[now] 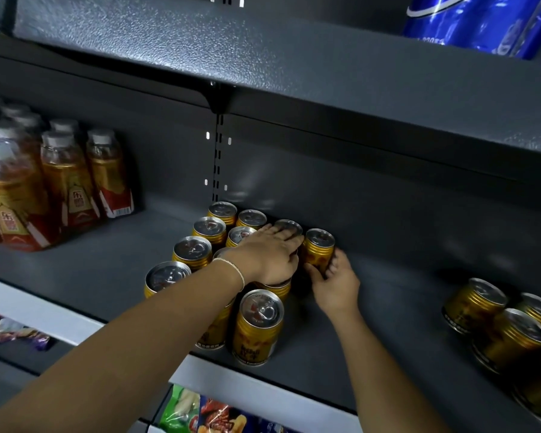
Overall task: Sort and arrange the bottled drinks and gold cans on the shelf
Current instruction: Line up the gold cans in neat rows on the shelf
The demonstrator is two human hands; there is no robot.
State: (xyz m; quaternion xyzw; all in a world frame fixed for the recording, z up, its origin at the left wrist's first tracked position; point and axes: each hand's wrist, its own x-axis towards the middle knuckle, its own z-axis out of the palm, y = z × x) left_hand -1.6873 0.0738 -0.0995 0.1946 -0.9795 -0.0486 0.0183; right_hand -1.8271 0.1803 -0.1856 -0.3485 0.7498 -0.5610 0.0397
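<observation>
Several gold cans (200, 245) stand in rows on the dark shelf (388, 323), near the back wall. My right hand (334, 284) grips one gold can (318, 250) at the right end of the back row, fingers curled round its side. My left hand (267, 253) lies palm down over the tops of the middle cans, its fingers stretched toward the gripped can. A nearer gold can (258, 326) stands by the shelf's front edge. Several amber bottled drinks (66, 179) with white caps stand at the left of the same shelf.
A loose group of gold cans (506, 332) stands at the far right. Blue packages (481, 23) sit on the upper shelf (263, 64). Snack packets (200, 414) lie on the shelf below. Bare shelf lies between the two can groups.
</observation>
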